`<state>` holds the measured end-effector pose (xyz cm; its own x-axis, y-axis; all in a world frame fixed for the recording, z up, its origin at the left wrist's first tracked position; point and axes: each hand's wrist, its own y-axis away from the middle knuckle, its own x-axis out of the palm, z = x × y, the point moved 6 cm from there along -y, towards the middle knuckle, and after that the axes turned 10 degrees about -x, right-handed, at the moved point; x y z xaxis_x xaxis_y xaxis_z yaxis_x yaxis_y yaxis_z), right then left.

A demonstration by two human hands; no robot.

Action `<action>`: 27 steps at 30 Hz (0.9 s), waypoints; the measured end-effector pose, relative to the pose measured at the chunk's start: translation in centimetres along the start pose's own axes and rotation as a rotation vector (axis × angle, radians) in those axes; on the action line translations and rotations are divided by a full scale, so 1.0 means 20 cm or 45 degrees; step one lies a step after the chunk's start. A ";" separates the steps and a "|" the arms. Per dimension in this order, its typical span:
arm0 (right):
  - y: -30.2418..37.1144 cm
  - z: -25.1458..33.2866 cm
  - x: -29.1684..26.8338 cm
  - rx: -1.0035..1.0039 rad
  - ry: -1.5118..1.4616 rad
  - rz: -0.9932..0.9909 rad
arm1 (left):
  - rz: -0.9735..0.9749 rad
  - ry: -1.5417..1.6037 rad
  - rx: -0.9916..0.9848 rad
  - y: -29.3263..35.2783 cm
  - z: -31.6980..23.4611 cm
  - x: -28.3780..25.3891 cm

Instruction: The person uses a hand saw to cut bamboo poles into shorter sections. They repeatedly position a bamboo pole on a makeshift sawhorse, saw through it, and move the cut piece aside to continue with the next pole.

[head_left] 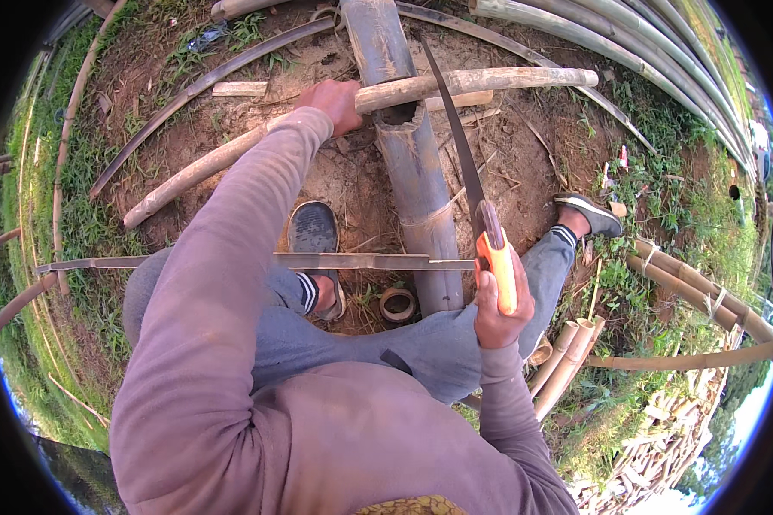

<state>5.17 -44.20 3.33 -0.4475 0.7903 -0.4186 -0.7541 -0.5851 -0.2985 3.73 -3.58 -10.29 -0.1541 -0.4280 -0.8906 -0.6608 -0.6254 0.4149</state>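
Observation:
My left hand (333, 106) is closed round a slim bamboo pole (524, 79), which lies crosswise over a thick grey bamboo trunk (421, 176). A notch opens in the trunk's upper side just under the pole. In my right hand (501, 311) is a handsaw (500, 268) with an orange handle and a long dark blade. The blade points away from me and crosses the slim pole in the picture, right of the trunk; whether its teeth touch the pole I cannot tell. Below, a thin split bamboo strip (352, 261) runs crosswise over the trunk's near end.
Curved bamboo strips (219, 79) lie on the dirt ahead. Long bamboo poles (610, 34) are stacked at the far right. Short cut bamboo pieces (567, 360) stand by my right knee, with tied poles (696, 287) beyond. A bamboo ring (398, 305) sits near the trunk's near end.

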 end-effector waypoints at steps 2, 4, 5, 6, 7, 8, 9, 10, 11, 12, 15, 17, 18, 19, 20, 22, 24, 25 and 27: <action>0.06 -0.01 -0.03 -0.059 -0.029 -0.011 | 0.024 0.011 0.003 0.00 -0.02 -0.03; -0.08 -0.05 0.08 -0.129 0.101 -0.016 | 0.081 0.013 0.021 0.03 -0.05 -0.04; -0.24 -0.10 0.18 -0.171 0.196 -0.011 | 0.107 0.012 0.026 0.04 -0.06 -0.05; -0.38 -0.12 0.26 -0.158 0.165 -0.032 | 0.112 0.010 0.027 0.04 -0.08 -0.08; -0.48 -0.12 0.32 -0.147 0.125 -0.050 | 0.104 0.015 0.025 0.03 -0.08 -0.09; -0.48 -0.11 0.32 -0.098 0.042 -0.035 | 0.106 0.017 0.014 0.02 -0.06 -0.07; -0.43 -0.11 0.31 -0.109 0.074 -0.022 | 0.118 0.025 0.005 0.02 -0.04 -0.06; -0.32 -0.11 0.26 -0.120 0.107 -0.010 | 0.158 0.022 0.022 0.02 -0.03 -0.06; -0.25 -0.11 0.22 -0.145 0.151 -0.011 | 0.182 0.023 0.054 -0.01 -0.05 -0.08; -0.19 -0.09 0.17 -0.121 0.032 -0.030 | 0.229 0.023 0.060 0.00 -0.04 -0.06; -0.17 -0.09 0.15 -0.099 0.093 -0.037 | 0.254 0.095 0.109 -0.07 -0.03 -0.03; -0.19 -0.14 0.19 -0.094 0.110 -0.075 | 0.303 0.108 0.121 -0.16 -0.01 0.03; -0.19 -0.12 0.19 -0.106 0.148 -0.065 | 0.335 0.120 0.125 -0.14 -0.01 0.07; -0.19 -0.11 0.18 -0.118 0.186 -0.055 | 0.320 0.137 0.109 -0.10 0.01 0.11; -0.24 -0.10 0.16 -0.176 0.186 -0.044 | 0.274 0.141 0.107 -0.08 0.01 0.06; -0.26 -0.03 0.10 -0.155 0.142 -0.005 | 0.090 0.113 0.059 -0.01 -0.03 -0.03; -0.30 0.04 0.09 -0.152 0.067 0.003 | -0.316 0.076 0.009 0.08 -0.01 0.04; -0.31 0.05 0.10 -0.140 0.043 -0.023 | -0.508 0.065 -0.010 0.10 -0.01 0.08; -0.33 0.03 0.10 -0.092 0.036 -0.053 | -0.315 -0.013 -0.097 0.09 -0.09 0.01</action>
<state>8.98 -38.59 4.86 -0.4019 0.8091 -0.4286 -0.7347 -0.5644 -0.3765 3.88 -6.03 -9.37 -0.0022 -0.2496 -0.9683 -0.6224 -0.7576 0.1967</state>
